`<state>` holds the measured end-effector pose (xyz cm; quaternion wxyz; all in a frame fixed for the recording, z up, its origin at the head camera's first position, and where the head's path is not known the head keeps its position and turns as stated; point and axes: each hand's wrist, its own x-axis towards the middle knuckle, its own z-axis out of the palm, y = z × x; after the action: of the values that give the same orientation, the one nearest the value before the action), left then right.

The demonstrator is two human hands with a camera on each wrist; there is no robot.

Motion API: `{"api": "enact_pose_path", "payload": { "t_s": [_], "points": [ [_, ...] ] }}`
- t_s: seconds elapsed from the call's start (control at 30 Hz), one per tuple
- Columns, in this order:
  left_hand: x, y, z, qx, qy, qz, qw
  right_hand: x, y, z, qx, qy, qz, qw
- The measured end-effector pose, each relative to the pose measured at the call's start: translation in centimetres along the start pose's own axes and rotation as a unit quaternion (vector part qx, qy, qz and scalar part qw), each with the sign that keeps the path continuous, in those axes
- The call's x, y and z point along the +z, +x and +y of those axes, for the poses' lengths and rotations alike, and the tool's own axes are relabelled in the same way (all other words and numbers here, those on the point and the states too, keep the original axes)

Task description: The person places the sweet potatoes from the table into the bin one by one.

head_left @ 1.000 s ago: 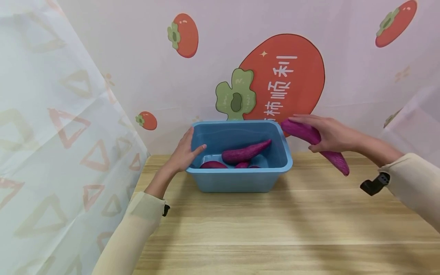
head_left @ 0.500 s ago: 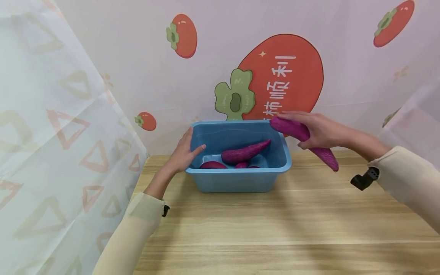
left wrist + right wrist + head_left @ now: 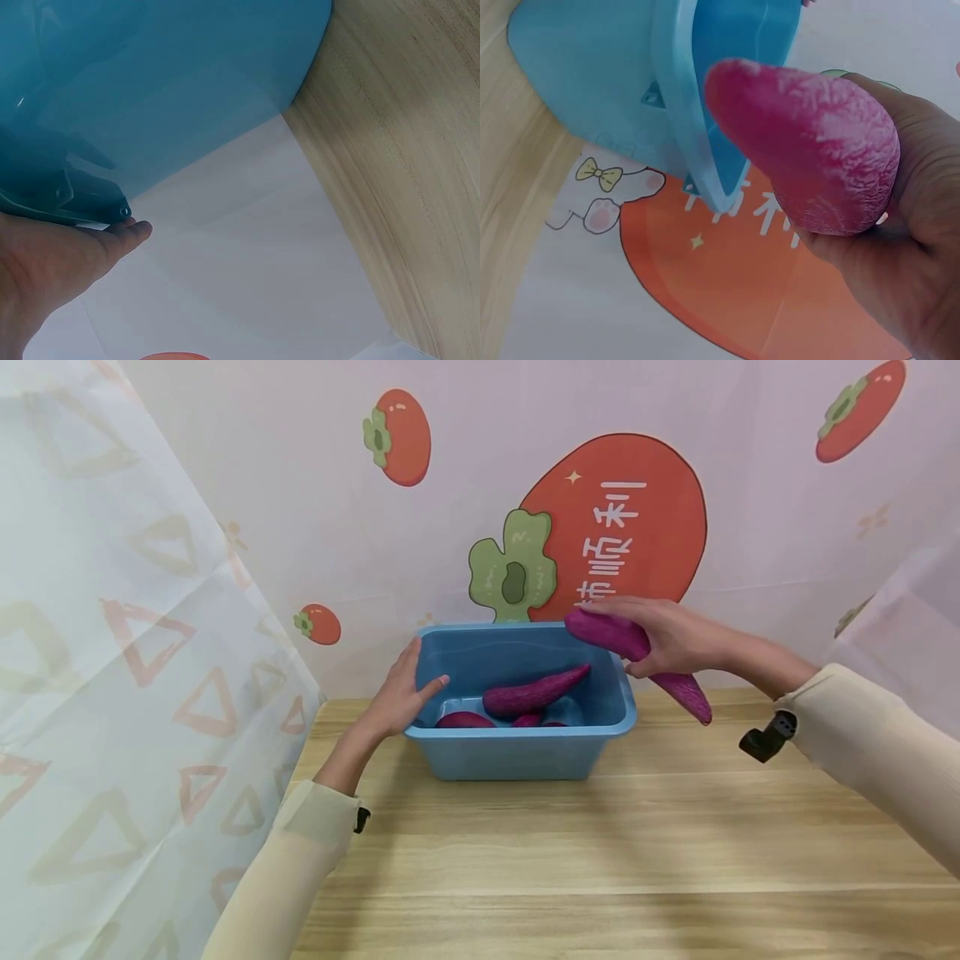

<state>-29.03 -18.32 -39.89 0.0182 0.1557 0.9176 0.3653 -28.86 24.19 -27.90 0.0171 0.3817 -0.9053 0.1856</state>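
In the head view, my left hand (image 3: pixel 399 695) rests on the left rim of a blue plastic bin (image 3: pixel 517 756). Its thumb reaches over the inside, and its straight fingers lie along the outer edge, as the left wrist view also shows under the rim (image 3: pixel 56 217). My right hand (image 3: pixel 678 637) grips a long, curved purple sweet potato (image 3: pixel 611 633) around its middle. The sweet potato's blunt end is above the bin's right back corner; its thin end hangs outside. Inside the bin lies another long purple sweet potato (image 3: pixel 532 693), with several purple ones partly hidden, including one at left (image 3: pixel 463 720).
The bin stands on a light wooden table (image 3: pixel 555 860) near its back edge. A cloth backdrop (image 3: pixel 420 552) with printed persimmons rises behind. A pale patterned sheet (image 3: pixel 150 693) borders the left side.
My right hand has moved left with the sweet potato, bringing its blunt end from beside the bin to over the right rim. My left hand has stayed put.
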Motion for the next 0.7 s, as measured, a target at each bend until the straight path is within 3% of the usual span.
{"api": "enact_pose_path", "payload": {
  "t_s": [0.7],
  "points": [
    [0.1,0.1,-0.1,-0.004,0.004,-0.001,1.0000,0.3,4.2,-0.8,-0.018,0.013,-0.020,1.000]
  ]
}}
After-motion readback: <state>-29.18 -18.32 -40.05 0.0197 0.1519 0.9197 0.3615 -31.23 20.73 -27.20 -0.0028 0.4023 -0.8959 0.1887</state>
